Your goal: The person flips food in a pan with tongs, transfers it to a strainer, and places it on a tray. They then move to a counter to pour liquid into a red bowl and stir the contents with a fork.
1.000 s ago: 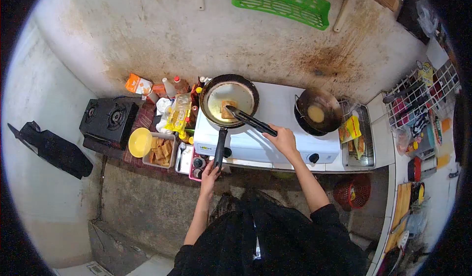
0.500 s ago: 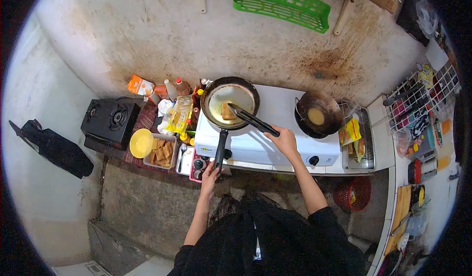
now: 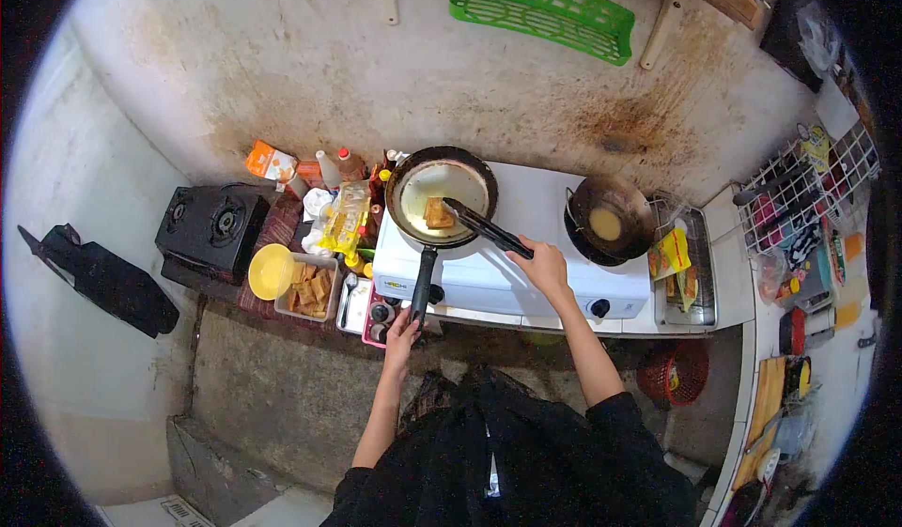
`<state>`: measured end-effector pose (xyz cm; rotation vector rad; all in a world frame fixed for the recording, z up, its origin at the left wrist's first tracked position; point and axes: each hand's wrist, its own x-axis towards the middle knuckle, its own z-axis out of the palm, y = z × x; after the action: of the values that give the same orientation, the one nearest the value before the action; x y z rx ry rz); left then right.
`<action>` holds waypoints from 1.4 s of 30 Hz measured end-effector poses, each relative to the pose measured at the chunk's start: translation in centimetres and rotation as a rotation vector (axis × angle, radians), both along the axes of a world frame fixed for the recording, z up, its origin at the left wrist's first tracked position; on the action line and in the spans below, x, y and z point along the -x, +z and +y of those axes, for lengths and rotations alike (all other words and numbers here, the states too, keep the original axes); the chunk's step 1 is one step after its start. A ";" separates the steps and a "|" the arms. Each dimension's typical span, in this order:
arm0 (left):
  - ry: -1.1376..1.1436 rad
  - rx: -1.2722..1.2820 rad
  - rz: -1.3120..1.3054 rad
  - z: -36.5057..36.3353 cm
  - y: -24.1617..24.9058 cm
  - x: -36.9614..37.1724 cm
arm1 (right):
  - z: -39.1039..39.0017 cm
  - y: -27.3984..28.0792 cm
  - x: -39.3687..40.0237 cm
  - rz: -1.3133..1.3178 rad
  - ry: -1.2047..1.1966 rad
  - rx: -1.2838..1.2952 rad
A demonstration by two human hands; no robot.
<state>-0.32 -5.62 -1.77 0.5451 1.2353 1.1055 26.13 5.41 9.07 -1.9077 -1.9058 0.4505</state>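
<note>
My left hand is closed round the handle of a dark frying pan, which sits on the left burner of the white gas stove. A shallow layer of oil and one golden-brown square piece of food are in the pan. Black tongs are gripped in my right hand. Their tips are over the pan, right at the upper right edge of the square piece. On the right burner stands a dark wok with some light-coloured liquid in its bottom.
Left of the stove, an open tub holds similar brown pieces, with a yellow lid beside it. Bottles and packets crowd that side. A metal tray with a yellow packet lies right of the wok; a red basket stands lower.
The tong tips have shifted slightly up and right, off the top of the brown piece to its edge, showing more of it. My left hand keeps its hold on the pan handle.
</note>
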 end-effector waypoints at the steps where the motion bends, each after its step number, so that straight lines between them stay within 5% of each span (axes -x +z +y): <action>1: 0.000 0.002 0.011 0.0 -0.1 0.0 | 0.0 0.1 0.0 0.002 -0.002 0.003; 7: -0.028 -0.006 0.021 0.1 -0.1 0.2 | -0.1 0.6 0.0 0.146 0.009 0.076; 42: -0.005 0.005 0.004 0.0 0.0 0.0 | -0.4 0.9 -0.2 0.054 0.014 0.070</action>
<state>-0.31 -5.60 -1.81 0.5465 1.2392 1.0975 26.33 5.02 9.94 -1.9064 -1.8929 0.5742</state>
